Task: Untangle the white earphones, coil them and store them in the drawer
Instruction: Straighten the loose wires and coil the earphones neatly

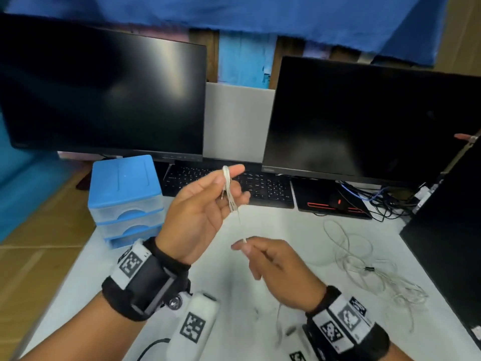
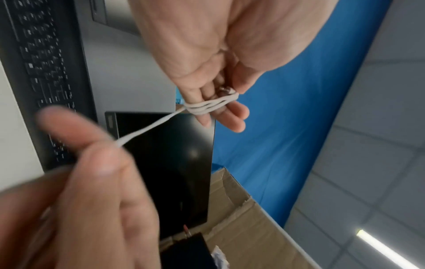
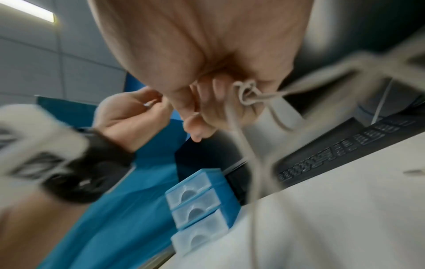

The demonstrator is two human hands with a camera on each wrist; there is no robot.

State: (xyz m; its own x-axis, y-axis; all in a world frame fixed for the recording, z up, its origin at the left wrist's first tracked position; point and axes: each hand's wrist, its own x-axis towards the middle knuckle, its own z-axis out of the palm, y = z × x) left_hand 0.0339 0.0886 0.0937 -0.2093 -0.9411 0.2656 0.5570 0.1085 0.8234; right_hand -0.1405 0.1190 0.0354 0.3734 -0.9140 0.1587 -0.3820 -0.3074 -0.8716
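My left hand (image 1: pixel 205 204) is raised over the table, palm towards me. The white earphones' cable (image 1: pixel 228 187) is wound in several loops round its fingers, and the thumb holds the plug end there. In the left wrist view the loops (image 2: pixel 210 106) cross two fingers of the left hand (image 2: pixel 207 63). A taut strand (image 2: pixel 149 128) runs down to my right hand (image 1: pixel 268 259), which pinches it between thumb and forefinger. The loose rest of the cable (image 1: pixel 361 259) lies tangled on the table at the right. A blue three-drawer unit (image 1: pixel 125 196) stands at the left with its drawers closed.
Two dark monitors (image 1: pixel 104 95) stand at the back with a black keyboard (image 1: pixel 234 183) in front. A mouse sits on a black pad (image 1: pixel 330 201). A black computer case (image 1: pixel 447 222) and a bundle of cables (image 1: pixel 385 199) are at the right. The white table (image 1: pixel 234 295) lies below my hands.
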